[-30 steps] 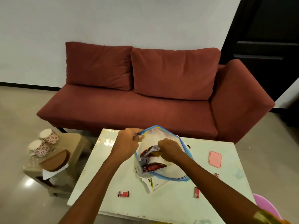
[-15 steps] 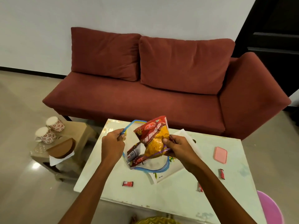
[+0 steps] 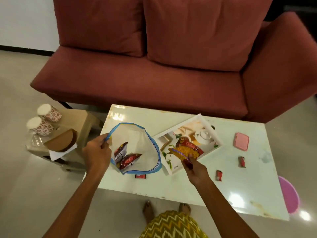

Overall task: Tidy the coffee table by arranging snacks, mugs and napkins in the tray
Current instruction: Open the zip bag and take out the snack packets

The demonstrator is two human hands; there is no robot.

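left hand (image 3: 97, 154) pinches rim of clear blue-edged zip bag (image 3: 137, 148) | right hand (image 3: 194, 169) pinches red-yellow snack packet (image 3: 187, 149) over white printed tray (image 3: 167, 169)

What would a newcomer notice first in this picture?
The big red sofa fills the background behind the coffee table. Up front, the left hand holds open a blue-rimmed clear bag, while the right hand pinches a red and yellow snack packet over the white tray.

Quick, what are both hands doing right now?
Left hand: holds the zip bag by its rim.
Right hand: pinches the snack packet over the tray.
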